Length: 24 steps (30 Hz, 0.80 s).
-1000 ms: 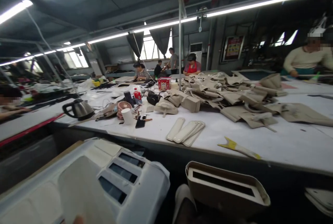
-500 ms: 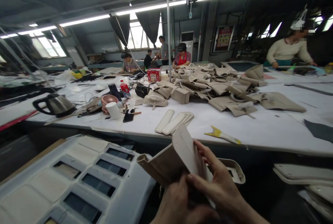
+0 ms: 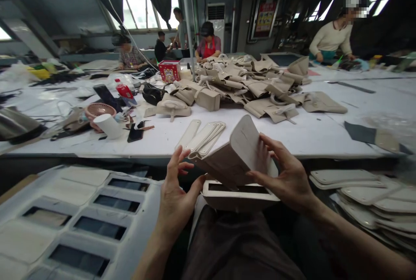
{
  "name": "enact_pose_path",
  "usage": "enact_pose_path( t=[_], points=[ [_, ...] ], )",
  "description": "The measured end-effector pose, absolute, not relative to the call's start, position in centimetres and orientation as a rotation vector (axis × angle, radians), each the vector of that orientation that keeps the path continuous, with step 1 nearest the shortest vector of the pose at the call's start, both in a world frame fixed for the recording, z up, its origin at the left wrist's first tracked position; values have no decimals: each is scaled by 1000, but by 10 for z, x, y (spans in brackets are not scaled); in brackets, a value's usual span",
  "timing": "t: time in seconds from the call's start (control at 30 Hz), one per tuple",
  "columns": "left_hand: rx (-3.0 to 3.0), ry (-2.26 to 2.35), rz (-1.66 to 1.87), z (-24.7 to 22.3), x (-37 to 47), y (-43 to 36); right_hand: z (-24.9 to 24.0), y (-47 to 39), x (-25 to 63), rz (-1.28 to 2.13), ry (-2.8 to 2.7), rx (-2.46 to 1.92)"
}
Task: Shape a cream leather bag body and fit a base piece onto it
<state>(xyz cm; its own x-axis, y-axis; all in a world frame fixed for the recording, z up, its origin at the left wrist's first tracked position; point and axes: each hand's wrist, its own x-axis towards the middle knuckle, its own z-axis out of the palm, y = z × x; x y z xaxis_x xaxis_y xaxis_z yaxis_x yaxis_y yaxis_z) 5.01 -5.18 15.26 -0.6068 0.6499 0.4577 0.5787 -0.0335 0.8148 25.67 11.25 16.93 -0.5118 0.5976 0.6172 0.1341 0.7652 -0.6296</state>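
A taupe folded leather piece (image 3: 224, 161) with a rounded pale flap is raised in front of me. My right hand (image 3: 286, 171) grips its right side, thumb on the near face and fingers behind the flap. At its left edge my left hand (image 3: 178, 189) has its fingers spread and curved, with nothing seen between them. Just below, over my lap, lies a taupe piece with a pale rectangular frame (image 3: 240, 202) around a dark slot. Pale strips with metal studs (image 3: 206, 137) lie on the table behind the held piece.
A heap of taupe leather pieces (image 3: 227, 80) covers the middle of the white table (image 3: 325, 137). At left are a kettle (image 3: 16, 124), pink fan (image 3: 99, 113), white cup (image 3: 107, 126) and phone (image 3: 135, 132). Framed panels (image 3: 78, 219) lie lower left, stacked pale pieces (image 3: 373, 197) lower right. People work beyond.
The view has tilted down and turned. My left hand has come off the leather piece and spread its fingers. The slotted piece below now shows more fully. The yellow-handled tool is out of sight.
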Motion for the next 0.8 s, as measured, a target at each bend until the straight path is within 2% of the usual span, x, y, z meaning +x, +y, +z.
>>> enact_pose_path(
  t=[0.27,0.5,0.67,0.8],
  points=[
    [1346,2101,1672,133,43,-25,142,122,247,577,-2097,-565],
    [1337,2109,1425,109,40,-25,138,128,252,533,-2308,-577],
    [1254,2074,1412,64,35,-31,138,129,256,159,-2601,-545],
    [642,1781,1592,24,37,-39,129,127,254,-54,-2758,-513]
  ],
)
